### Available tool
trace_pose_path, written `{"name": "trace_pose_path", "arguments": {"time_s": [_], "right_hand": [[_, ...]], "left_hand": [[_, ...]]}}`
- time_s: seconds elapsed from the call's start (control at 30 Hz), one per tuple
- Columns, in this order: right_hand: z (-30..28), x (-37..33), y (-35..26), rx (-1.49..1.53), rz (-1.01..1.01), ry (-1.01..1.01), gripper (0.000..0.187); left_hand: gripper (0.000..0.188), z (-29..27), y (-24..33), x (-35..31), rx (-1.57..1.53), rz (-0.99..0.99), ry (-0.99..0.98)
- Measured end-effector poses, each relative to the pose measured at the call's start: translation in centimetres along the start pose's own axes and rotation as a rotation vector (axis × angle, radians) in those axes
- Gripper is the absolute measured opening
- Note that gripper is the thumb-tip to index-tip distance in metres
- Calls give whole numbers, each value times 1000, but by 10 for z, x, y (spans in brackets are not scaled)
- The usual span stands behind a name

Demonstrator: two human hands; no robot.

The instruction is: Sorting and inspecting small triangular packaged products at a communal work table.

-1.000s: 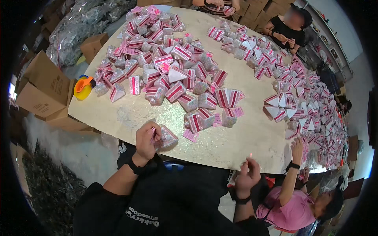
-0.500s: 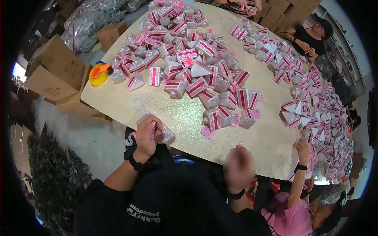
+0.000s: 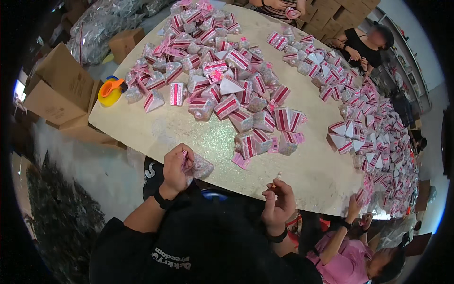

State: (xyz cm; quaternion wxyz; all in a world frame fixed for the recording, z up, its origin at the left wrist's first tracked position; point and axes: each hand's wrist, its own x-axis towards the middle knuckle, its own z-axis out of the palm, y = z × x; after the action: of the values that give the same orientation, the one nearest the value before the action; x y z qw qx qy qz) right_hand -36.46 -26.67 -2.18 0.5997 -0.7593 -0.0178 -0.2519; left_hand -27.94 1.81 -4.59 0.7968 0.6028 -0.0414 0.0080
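At the near edge of the table, my left hand (image 3: 177, 169) is closed around a wedge-shaped glitter cake slice (image 3: 202, 167) with a pink tag, its pointed body sticking out to the right of my fingers. Farther right, my right hand (image 3: 280, 206) is raised at the table edge, thumb and fingers pinching a small whitish tip (image 3: 279, 175) whose kind I cannot make out. Ahead lies a large heap of similar pink-and-white cake slices (image 3: 227, 106), many with pink tags. Glitter is scattered on the tabletop (image 3: 189, 135) before my hands.
A yellow tape roll with an orange ring (image 3: 109, 92) sits at the left table edge. Open cardboard boxes (image 3: 61, 87) stand beyond it. More cake slices (image 3: 373, 128) cover the right side. A person in pink (image 3: 343, 255) works at near right; others are across the table.
The view has shifted, so the table's contents sit slightly farther left. My left hand still grips the cake slice. At near right, the co-worker's raised hand has dropped lower.
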Motion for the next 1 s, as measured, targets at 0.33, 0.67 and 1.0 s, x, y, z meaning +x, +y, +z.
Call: {"name": "trace_pose_path", "arguments": {"time_s": [0.33, 0.67, 1.0], "right_hand": [[6, -3, 1, -39, -29, -28, 30], [-4, 10, -4, -22, -50, 45, 34], [-3, 17, -26, 75, -356, -97, 53]], "left_hand": [[44, 13, 9, 6, 51, 55, 3], [44, 25, -15, 14, -35, -24, -28], [56, 37, -6, 26, -58, 29, -78]]}}
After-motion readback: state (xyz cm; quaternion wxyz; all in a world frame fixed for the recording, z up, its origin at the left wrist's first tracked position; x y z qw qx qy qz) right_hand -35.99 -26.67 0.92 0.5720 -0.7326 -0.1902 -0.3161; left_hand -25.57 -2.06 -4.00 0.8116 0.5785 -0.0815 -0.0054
